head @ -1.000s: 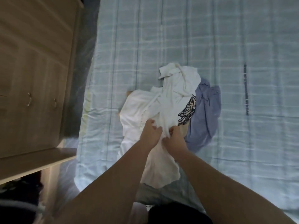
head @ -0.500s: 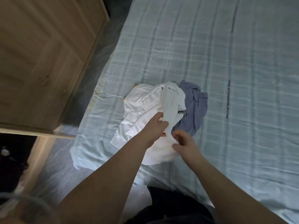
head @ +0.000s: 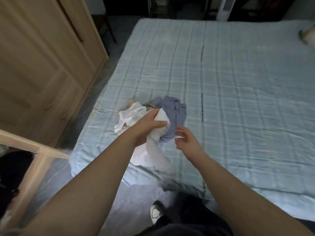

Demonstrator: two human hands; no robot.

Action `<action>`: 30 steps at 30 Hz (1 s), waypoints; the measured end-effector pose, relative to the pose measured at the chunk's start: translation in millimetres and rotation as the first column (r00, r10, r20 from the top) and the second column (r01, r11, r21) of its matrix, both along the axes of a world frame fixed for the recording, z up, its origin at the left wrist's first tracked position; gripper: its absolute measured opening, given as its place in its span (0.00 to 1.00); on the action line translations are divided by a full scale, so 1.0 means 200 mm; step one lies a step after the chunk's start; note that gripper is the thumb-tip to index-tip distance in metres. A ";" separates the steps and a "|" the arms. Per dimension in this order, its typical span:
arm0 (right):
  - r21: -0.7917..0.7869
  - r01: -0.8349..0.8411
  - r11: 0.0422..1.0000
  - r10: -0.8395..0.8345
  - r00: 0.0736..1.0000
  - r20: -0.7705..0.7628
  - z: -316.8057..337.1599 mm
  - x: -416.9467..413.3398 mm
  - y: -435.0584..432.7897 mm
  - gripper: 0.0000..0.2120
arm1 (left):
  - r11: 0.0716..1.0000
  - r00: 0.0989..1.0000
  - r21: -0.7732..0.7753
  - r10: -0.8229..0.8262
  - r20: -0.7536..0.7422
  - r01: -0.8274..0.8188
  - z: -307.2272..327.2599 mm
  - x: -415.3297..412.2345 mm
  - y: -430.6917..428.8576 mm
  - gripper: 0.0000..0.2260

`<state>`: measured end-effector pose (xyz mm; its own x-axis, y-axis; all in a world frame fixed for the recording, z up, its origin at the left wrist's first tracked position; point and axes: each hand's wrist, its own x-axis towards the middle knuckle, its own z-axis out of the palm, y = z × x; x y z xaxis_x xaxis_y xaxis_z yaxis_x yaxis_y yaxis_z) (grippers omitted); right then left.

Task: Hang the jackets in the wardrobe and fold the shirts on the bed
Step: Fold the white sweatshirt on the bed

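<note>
My left hand [head: 150,127] fists the bunched white shirt [head: 154,150] near the bed [head: 238,86] edge; right hand [head: 188,142] loose, empty. Risk: a one-handed lift snags the blue shirt [head: 174,114] and drags it off.

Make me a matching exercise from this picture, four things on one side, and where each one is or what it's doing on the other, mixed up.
1 left hand
2 right hand
3 lavender shirt
4 wardrobe

A crumpled on the bed
B stands left of the bed
C grips the white shirt
D hovers right of the clothes pile

Pairs: 1-C, 2-D, 3-A, 4-B.
</note>
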<state>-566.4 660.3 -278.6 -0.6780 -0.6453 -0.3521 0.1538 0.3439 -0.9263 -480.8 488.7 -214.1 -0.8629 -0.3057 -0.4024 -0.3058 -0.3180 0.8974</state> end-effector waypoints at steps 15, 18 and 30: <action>0.391 -0.018 0.920 0.269 0.756 -0.597 0.44 -1.15 0.81 0.04 | 0.925 0.925 -0.014 -0.379 -0.029 0.379 0.46 -0.83 0.81 0.16; 0.438 -0.030 0.898 0.321 0.725 -0.609 0.58 -1.45 0.94 0.16 | 0.925 0.918 -0.012 -0.376 0.128 0.381 0.44 -1.06 0.97 0.16; -0.295 0.122 0.948 -0.190 0.958 -0.214 0.83 -1.80 1.46 0.16 | 0.596 0.930 -0.714 -0.217 0.298 0.368 0.32 -1.86 1.29 0.07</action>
